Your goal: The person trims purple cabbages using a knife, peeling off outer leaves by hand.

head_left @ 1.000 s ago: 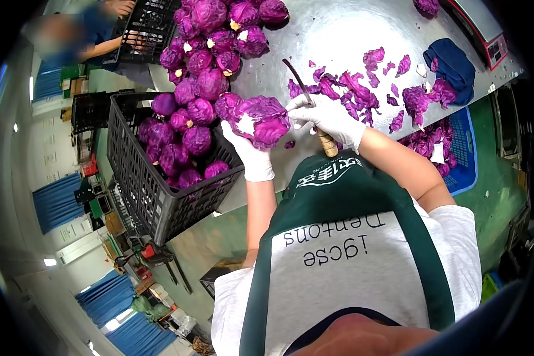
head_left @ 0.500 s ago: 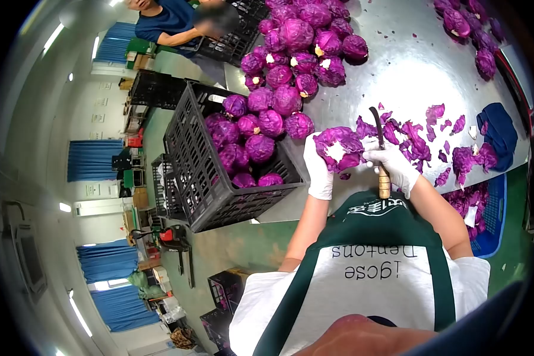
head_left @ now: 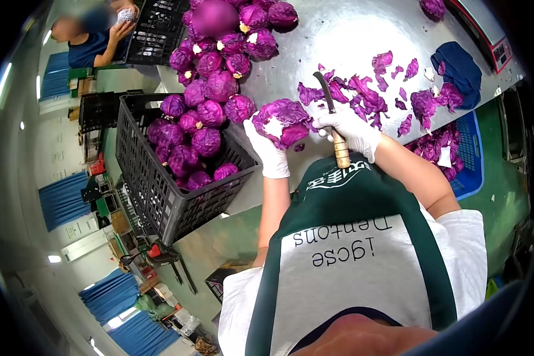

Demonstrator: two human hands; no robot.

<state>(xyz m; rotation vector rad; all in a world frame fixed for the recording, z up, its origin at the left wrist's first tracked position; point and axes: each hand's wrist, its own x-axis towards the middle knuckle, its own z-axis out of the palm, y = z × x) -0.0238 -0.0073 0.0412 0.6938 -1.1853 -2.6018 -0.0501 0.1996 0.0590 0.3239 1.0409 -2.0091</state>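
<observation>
Head view, and the left hand [head_left: 270,155] is clamped on one cabbage [head_left: 292,116], close to the worktop's [head_left: 362,26] near edge! The right hand [head_left: 356,132] grips one knife [head_left: 342,149], blade pointing away. A loaded black crate [head_left: 181,207] crowds the left, loose leaves [head_left: 365,94] litter the right; bare metal opens beyond them, with one blue cloth [head_left: 458,72] and one blue basket [head_left: 472,155] farther right.
</observation>
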